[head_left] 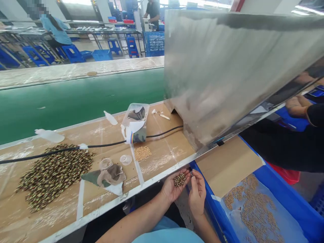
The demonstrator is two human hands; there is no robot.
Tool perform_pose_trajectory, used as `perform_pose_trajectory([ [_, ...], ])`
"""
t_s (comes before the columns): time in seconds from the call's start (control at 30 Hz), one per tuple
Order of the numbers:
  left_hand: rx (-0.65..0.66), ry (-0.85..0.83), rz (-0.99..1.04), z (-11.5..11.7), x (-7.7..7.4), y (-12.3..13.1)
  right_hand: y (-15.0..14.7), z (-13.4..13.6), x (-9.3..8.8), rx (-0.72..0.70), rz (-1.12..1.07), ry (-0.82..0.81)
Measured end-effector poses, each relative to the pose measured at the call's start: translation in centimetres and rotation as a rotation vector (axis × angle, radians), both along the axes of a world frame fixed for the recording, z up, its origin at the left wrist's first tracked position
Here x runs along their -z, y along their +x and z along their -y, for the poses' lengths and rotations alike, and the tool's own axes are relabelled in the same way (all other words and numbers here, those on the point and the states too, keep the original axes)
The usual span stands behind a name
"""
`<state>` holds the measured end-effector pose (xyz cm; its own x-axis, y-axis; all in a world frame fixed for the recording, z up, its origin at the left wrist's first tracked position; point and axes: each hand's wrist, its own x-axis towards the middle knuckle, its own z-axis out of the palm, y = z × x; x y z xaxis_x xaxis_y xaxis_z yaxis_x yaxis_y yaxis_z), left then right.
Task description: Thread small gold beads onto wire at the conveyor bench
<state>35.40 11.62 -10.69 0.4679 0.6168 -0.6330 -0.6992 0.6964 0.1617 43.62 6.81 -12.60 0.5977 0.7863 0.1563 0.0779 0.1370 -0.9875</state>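
Nearest: light-blue shirt (167, 236), 6 o'clock.
Left hand (172, 187): palm up, grasping a cluster of small tan beads (179, 180).
Right hand (197, 194): fingertips (193, 179) pinching a small dark piece (191, 173).
Location: both at 6 o'clock, just below the cardboard-topped bench (162, 148).
Right side: blue bin (286, 199), 4 o'clock, beside the right hand.

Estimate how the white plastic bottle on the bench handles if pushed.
The white plastic bottle lies on its rounded side, so it would probably roll. Its translucent wall looks thin: likely light and squeezable.
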Motion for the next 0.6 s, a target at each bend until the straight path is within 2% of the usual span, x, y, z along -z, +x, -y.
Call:
perform_pose_trajectory([
  [0.07, 0.013, -0.05, -0.001, 0.0, -0.5, 1.5, 1.2, 0.0, 1.2, 0.041, -0.336, -0.076],
  [0.13, 0.033, -0.059, 0.002, -0.1, -0.8, 3.5, 2.6, -0.1, 2.3, 0.052, -0.572, -0.072],
  [0.23, 0.077, -0.037, -0.024, -0.1, -0.9, 7.1, 4.9, -0.3, 3.5, 0.044, -0.707, -0.019],
  [0.3, 0.093, 0.026, -0.09, 0.2, -0.8, 9.3, 6.3, -0.5, 4.1, 0.022, -0.711, 0.025],
  [0.4, 0.097, 0.254, -0.253, 0.7, -0.7, 11.8, 8.1, -1.1, 4.5, 0.017, -0.665, 0.087],
  [0.6, 0.274, 0.895, -0.673, 0.7, -1.7, 13.6, 10.2, -3.0, 4.7, 0.032, -0.197, 0.182],
])
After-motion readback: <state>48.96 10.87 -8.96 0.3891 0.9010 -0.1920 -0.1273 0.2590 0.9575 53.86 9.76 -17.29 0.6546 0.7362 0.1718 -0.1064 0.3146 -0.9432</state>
